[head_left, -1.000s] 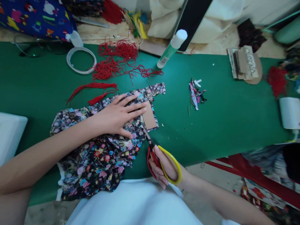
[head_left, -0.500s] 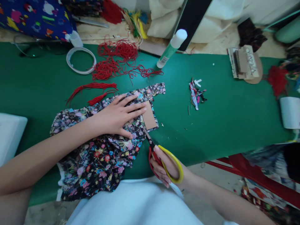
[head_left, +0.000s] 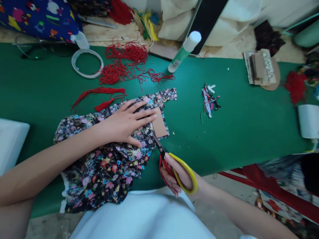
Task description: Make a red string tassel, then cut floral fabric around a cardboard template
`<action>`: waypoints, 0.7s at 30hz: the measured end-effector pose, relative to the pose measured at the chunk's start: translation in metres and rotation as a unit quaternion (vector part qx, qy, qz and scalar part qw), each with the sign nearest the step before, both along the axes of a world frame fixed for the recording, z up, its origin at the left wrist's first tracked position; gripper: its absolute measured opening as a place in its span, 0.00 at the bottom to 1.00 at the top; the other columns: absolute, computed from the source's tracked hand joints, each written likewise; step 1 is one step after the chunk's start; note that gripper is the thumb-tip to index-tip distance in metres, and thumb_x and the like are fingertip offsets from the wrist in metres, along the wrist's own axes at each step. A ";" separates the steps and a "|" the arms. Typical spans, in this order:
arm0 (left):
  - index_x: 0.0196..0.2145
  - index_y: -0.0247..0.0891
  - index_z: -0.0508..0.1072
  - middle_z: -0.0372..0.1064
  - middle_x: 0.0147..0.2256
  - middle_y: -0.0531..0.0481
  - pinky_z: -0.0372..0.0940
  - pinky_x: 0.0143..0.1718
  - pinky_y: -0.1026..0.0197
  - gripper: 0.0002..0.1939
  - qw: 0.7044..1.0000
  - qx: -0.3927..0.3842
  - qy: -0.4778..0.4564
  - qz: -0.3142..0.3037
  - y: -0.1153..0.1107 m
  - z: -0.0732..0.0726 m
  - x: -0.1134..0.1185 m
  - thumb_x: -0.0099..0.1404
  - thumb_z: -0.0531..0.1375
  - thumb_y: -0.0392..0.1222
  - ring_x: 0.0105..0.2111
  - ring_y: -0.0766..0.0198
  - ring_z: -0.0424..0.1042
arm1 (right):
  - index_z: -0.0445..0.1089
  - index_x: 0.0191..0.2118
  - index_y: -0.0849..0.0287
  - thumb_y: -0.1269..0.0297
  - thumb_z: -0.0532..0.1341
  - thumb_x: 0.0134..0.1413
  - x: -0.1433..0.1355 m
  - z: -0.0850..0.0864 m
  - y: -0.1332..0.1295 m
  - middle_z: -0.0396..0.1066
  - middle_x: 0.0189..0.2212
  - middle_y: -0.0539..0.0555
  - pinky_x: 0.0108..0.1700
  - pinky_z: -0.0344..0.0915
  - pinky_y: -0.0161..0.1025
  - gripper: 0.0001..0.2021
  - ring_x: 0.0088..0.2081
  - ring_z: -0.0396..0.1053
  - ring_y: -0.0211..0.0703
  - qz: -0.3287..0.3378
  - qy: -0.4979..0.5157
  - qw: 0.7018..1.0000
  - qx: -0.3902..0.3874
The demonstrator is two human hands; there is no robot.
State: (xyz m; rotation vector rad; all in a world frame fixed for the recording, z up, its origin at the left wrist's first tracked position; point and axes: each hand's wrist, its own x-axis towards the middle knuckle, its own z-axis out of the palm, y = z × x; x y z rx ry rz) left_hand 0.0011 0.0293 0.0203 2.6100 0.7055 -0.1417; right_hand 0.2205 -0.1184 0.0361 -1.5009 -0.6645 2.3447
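Observation:
Black floral fabric (head_left: 107,172) lies spread over the green table and hangs toward my lap. My left hand (head_left: 124,124) rests flat on it with the fingers spread, its fingertips on the edge of a small tan cardboard rectangle (head_left: 160,124). That cardboard sits on the fabric near its right end. In my right hand (head_left: 174,174) are scissors (head_left: 161,150) with one yellow and one red handle. Their blade tips are at the fabric, close to the cardboard's lower left corner, and the blades look nearly closed.
Behind the fabric lie red tassels (head_left: 99,90), tangled red thread (head_left: 127,54) and a roll of tape (head_left: 74,71). A glue stick (head_left: 184,51) stands upright at the back. Fabric scraps (head_left: 208,101) and stacked cardboard pieces (head_left: 260,68) are to the right.
The scissor blades have closed further at the fabric beside the cardboard. My left hand stays in place on the fabric, and the whole view has shifted slightly.

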 end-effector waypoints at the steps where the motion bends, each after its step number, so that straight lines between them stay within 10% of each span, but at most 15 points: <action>1: 0.70 0.42 0.49 0.39 0.72 0.51 0.34 0.69 0.37 0.51 1.000 0.001 -0.002 0.001 0.000 0.000 0.000 0.58 0.64 0.64 0.71 0.41 0.36 | 0.53 0.19 0.53 0.33 0.50 0.58 0.000 0.000 0.000 0.48 0.10 0.43 0.15 0.60 0.33 0.30 0.11 0.50 0.31 0.004 -0.002 1.000 -0.006; 21: 0.70 0.42 0.49 0.40 0.72 0.49 0.34 0.69 0.38 0.52 1.000 -0.003 0.000 0.004 0.000 0.001 0.001 0.57 0.64 0.64 0.71 0.39 0.38 | 0.53 0.20 0.53 0.30 0.50 0.56 0.001 0.002 0.002 0.50 0.11 0.42 0.16 0.59 0.32 0.30 0.12 0.52 0.31 0.021 0.002 0.999 -0.033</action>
